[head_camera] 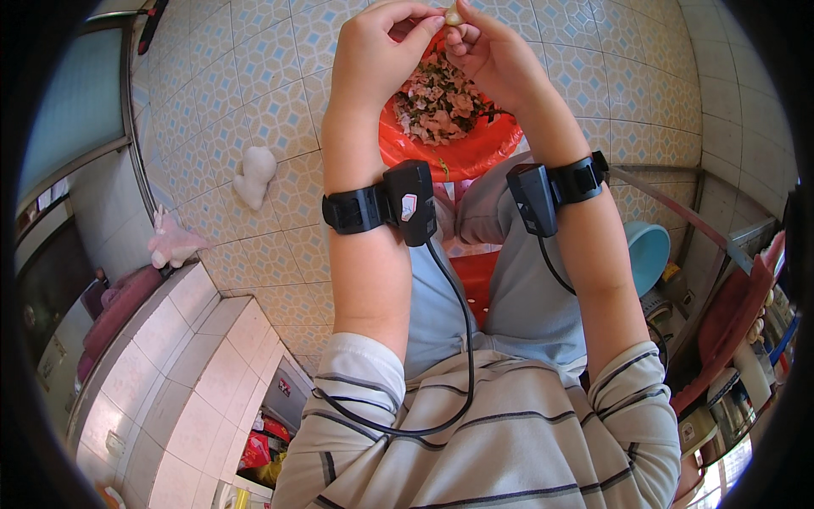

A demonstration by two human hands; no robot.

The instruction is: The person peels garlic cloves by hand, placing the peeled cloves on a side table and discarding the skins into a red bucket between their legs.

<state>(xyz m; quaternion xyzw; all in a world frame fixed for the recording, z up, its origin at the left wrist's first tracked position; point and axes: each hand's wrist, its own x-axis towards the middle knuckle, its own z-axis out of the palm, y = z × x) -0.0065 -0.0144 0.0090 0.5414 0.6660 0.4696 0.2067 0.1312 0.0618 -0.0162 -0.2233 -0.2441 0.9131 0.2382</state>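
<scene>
Both my hands meet at the top edge of the view, above a red plastic-lined basin or bin (458, 159). Between the fingertips is a small pale, yellowish piece (453, 15), perhaps a garlic clove. My left hand (388, 48) pinches at it from the left, with thumb and forefinger close together. My right hand (493, 57) holds it from the right, the other fingers curled. Below them, pale pink scraps mixed with dark green bits (442, 105) lie inside the red liner. A black device is strapped on each forearm.
A white plush-like object (255, 177) lies on the patterned tile floor. At left, a pink plush toy (173, 240) sits by a tiled ledge (210, 375). On the right are a light-blue basin (647, 254), a metal frame (674, 203) and a crowded shelf.
</scene>
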